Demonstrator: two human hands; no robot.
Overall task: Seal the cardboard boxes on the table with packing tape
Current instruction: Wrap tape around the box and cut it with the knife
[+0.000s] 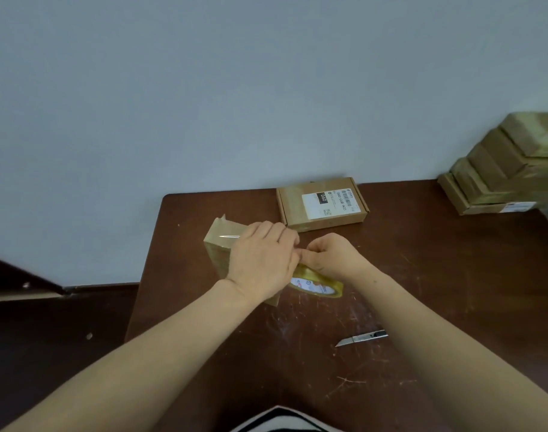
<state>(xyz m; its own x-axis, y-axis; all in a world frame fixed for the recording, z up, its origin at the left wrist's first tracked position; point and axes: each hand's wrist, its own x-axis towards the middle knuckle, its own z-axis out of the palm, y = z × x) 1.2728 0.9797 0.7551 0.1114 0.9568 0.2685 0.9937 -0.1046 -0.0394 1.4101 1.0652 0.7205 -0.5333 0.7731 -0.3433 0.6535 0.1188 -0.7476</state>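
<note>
The scratched dark brown surface point(422, 275) carries a small box point(218, 244), a tilted tape roll point(319, 285) just beside it, a labelled box point(322, 204) at the far edge, a stack of boxes point(500, 182) on the right and a knife point(361, 338) nearer.

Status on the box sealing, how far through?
Looks done: the stack of boxes at the far right looks glossy, probably taped. In hand: the left hand presses the upright box, which already shows tape, while the right hand holds the tape roll against it. Left: cutting that strip (the utility knife lies nearby), then the labelled box, with no tape I can make out.
</note>
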